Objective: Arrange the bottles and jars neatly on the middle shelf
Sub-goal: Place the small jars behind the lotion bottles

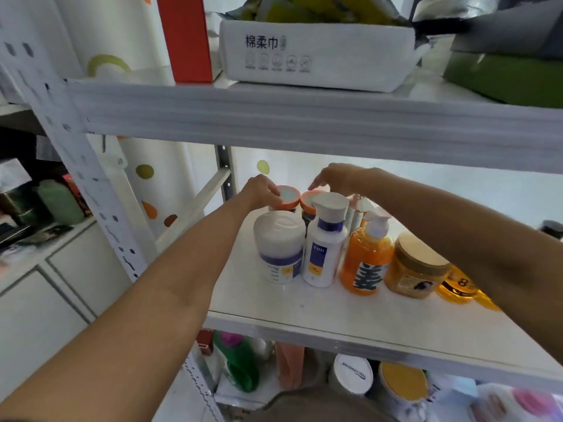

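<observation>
Two upright orange-rimmed white-lidded jars (288, 197) stand touching behind four upright front containers; left hand (261, 190) grips one lid, right hand (333, 178) fingertips rest on the other.

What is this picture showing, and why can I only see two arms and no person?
The camera sits on the person's head and looks down, so you see what they see: only their own arms reaching out. There is no machine here, just bare hands.

They are tidying the middle shelf of a white rack. The left hand rests on top of an orange-rimmed jar at the back. The right hand touches a second orange-rimmed jar right beside it.

In front stand a row of things: a white tub, a white pump bottle, an orange soap bottle and a jar with a tan lid. Nothing is lifted; both jars seem to stand on the shelf.
</observation>
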A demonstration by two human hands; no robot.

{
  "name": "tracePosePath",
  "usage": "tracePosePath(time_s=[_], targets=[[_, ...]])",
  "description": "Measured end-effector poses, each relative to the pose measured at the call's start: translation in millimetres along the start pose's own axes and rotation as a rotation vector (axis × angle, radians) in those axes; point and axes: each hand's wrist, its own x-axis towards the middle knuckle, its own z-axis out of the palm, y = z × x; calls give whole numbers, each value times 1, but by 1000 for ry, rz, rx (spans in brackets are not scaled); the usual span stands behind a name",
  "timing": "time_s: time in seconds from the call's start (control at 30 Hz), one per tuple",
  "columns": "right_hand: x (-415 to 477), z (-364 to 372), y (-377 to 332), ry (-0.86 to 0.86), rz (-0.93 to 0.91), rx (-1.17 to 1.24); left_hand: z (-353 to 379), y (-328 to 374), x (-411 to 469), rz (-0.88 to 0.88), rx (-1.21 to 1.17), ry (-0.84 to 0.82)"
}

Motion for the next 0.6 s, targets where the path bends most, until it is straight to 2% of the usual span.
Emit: tracePosePath(time_s=[0.07, 0.17, 0.27, 0.4, 0.5, 0.6], targets=[[-5, -11, 3, 14, -17, 21, -5, 10, 6, -1, 29, 21], [-18, -19, 26, 59, 100, 179, -6, 38, 11, 58, -9, 56], [-32, -19, 47, 72, 252, 310, 2, 68, 9, 110, -164, -10], [-39, -17, 58, 51, 285, 421, 23, 96, 7, 98, -172, -145], [-37, -13, 48, 2, 338, 534, 33, 105, 7, 79, -133, -144], [-39, -10, 38, 35, 373, 553, 35, 106, 5, 55, -120, -120]])
